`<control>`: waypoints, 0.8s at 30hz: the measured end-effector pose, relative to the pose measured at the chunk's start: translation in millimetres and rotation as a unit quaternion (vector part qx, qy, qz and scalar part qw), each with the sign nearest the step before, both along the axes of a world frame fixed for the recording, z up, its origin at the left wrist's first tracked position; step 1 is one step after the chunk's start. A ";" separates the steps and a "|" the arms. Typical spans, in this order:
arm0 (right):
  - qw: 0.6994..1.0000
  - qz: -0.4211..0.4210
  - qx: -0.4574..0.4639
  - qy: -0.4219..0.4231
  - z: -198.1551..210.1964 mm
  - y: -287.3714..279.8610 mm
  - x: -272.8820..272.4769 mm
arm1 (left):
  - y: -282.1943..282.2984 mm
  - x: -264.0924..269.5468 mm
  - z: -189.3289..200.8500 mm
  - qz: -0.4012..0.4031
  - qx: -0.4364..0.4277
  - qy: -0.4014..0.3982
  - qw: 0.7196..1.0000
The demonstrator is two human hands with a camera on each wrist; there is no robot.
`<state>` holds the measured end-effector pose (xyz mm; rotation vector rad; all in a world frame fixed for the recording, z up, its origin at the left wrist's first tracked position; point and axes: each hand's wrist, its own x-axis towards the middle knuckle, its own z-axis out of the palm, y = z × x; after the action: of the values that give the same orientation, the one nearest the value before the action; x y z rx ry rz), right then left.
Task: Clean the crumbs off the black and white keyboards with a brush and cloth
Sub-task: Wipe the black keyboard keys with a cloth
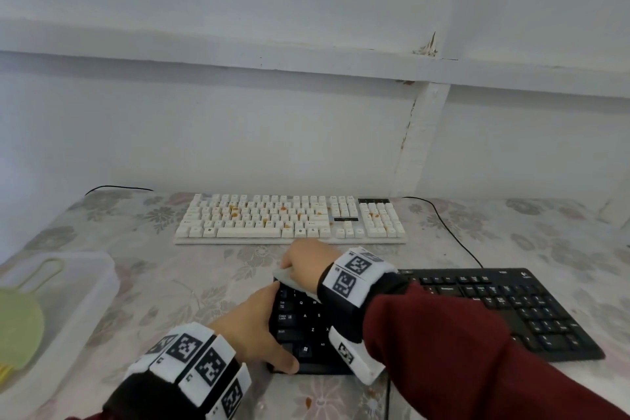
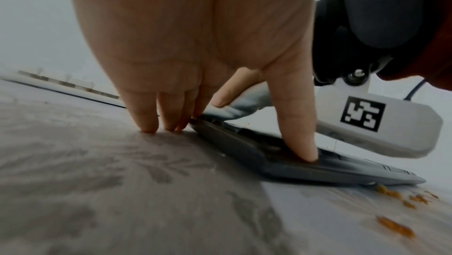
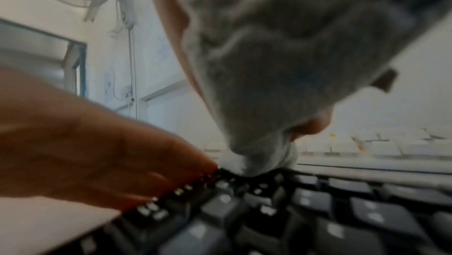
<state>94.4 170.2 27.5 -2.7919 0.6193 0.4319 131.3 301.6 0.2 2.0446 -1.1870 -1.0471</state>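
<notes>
The black keyboard (image 1: 511,310) lies near the table's front, angled to the right. My right hand (image 1: 303,259) grips a crumpled grey cloth (image 1: 289,278) and presses it on that keyboard's far left corner. In the right wrist view the cloth (image 3: 269,85) meets the top row of black keys (image 3: 342,210). My left hand (image 1: 262,324) lies along the keyboard's left edge with straight fingers on the table and the thumb (image 2: 300,133) pressing the front corner. Behind, the white keyboard (image 1: 289,218) carries several orange crumbs (image 1: 235,211).
A clear plastic box (image 1: 85,283) at the left holds a green brush (image 1: 20,324). Orange crumbs (image 2: 393,228) lie on the flowered tablecloth in front of the black keyboard. A black cable (image 1: 453,232) runs between the keyboards. The wall stands close behind the white keyboard.
</notes>
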 end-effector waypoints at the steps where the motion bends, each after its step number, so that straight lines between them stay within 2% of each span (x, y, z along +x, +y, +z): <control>1: 1.000 -0.007 0.001 0.006 -0.3 -3.5 -3.8 | 0.0 0.1 -0.4 0.002 0.003 -0.002 1.000; 4: 0.999 -0.033 0.004 0.020 0.5 -20.3 -23.9 | 0.4 -1.7 1.7 -0.001 0.012 -0.013 1.000; 10: 0.989 -0.125 -0.062 0.039 -4.3 -70.9 -70.2 | 1.1 -6.0 7.9 0.003 0.030 -0.033 0.999; 20: 0.966 -0.229 -0.099 0.070 -2.4 -133.4 -134.3 | -0.4 -2.8 1.0 0.004 0.017 -0.008 1.000; 24: 0.973 -0.190 -0.120 0.047 13.1 -144.9 -156.7 | -1.1 -2.3 1.3 -0.002 0.012 -0.002 1.000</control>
<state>-62.3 25.3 40.6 -2.7844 1.2746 0.4328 129.0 300.5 1.4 2.0643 -1.1855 -1.0646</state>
